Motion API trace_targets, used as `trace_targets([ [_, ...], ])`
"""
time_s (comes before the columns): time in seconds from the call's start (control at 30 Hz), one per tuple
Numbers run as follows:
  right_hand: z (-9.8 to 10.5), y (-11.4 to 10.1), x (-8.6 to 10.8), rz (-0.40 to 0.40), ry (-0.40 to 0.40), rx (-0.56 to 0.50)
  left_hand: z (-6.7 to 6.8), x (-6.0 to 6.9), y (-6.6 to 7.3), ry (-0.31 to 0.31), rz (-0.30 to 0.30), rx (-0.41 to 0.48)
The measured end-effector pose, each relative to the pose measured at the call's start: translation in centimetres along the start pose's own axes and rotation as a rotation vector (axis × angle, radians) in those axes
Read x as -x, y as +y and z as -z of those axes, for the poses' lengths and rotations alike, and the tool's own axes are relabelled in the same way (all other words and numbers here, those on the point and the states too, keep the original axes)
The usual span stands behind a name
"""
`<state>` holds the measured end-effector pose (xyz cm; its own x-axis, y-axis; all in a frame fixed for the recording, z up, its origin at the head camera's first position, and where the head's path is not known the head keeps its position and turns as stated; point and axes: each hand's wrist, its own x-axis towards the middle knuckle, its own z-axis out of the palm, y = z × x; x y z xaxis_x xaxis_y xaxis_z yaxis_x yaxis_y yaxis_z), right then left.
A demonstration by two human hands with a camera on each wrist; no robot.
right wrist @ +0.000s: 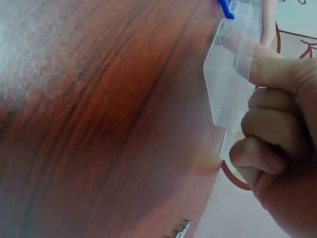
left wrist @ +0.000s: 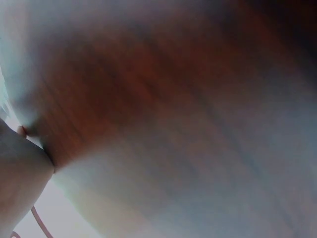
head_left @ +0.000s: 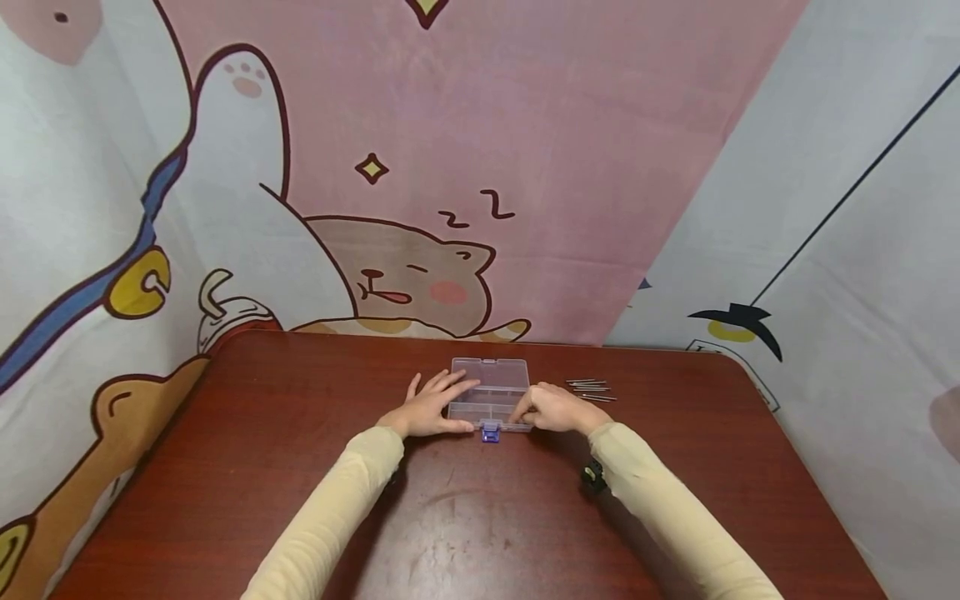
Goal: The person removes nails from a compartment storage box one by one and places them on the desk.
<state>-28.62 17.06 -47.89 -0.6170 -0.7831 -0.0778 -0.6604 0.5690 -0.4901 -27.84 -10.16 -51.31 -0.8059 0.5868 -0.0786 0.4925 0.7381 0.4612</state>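
A clear plastic compartment box (head_left: 470,412) stands on the table with its lid (head_left: 491,372) tipped back, away from the person. A blue latch (head_left: 491,433) hangs at its front. My left hand (head_left: 429,410) spreads its fingers along the box's left side, thumb by the front corner. My right hand (head_left: 553,408) reaches into the front right compartment with thumb and index finger, the other fingers curled. In the right wrist view, those fingertips (right wrist: 242,64) show blurrily through the clear wall; whether they pinch something is hidden. Several thin metal nails (head_left: 588,386) lie right of the box.
The dark red wooden table (head_left: 450,517) reaches back to a cartoon-printed cloth (head_left: 562,167). A black watch-like device (head_left: 593,476) sits by the right wrist. The left wrist view is mostly blurred tabletop.
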Motion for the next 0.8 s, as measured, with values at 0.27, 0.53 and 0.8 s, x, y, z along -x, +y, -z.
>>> trace_targets([
  [0.27, -0.3, -0.2, -0.2, -0.018, 0.003, -0.097, -0.1, 0.1, 0.0, 0.005, -0.002, -0.003],
  [0.53, -0.2, -0.8, 0.6, -0.108, 0.1, -0.089, -0.2, 0.0, 0.1, -0.002, -0.001, -0.008],
  [0.8, 0.1, -0.9, 1.4, -0.172, 0.105, -0.106, -0.1, 0.0, 0.2, 0.02, -0.01, -0.001],
])
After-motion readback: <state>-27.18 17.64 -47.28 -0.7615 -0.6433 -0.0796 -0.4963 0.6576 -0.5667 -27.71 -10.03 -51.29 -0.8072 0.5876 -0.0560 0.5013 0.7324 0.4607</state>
